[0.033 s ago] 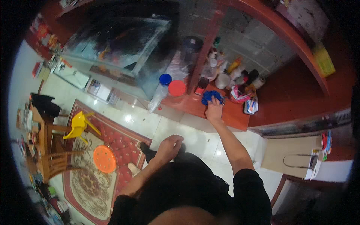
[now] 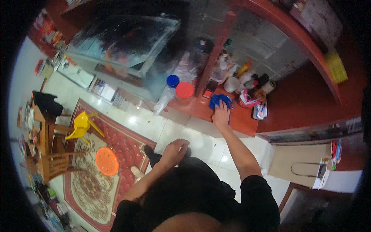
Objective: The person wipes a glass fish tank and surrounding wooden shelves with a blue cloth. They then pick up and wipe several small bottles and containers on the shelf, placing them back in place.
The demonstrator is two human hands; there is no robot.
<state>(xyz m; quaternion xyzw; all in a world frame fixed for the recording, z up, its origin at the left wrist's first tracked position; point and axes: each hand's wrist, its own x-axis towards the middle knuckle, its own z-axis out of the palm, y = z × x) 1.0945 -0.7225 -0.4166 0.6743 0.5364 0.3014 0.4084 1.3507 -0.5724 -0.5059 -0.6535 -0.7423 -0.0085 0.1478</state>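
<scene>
My right hand (image 2: 221, 115) reaches forward to a reddish wooden shelf (image 2: 243, 124) and presses a crumpled blue cloth (image 2: 219, 101) on it. The cloth bunches out around my fingertips, which it partly hides. Just left of the cloth stands a small dark and red box (image 2: 210, 89). A pink and white package (image 2: 247, 98) lies to its right. Close to my body, above the tiled floor, my left hand (image 2: 175, 152) is held with its fingers curled together, and nothing shows in it.
Several bottles and jars (image 2: 235, 82) crowd the shelf behind the cloth. Left of the upright post (image 2: 214, 56) are a red-lidded jar (image 2: 184, 90), a blue lid (image 2: 172, 81) and a glass tank (image 2: 116, 50). An orange stool (image 2: 107, 161) and yellow chair (image 2: 81, 126) stand on the patterned rug (image 2: 127, 156).
The view has shifted slightly, so the shelf and its things sit a little farther right and lower. My right hand stays on the cloth; my left hand keeps its pose.
</scene>
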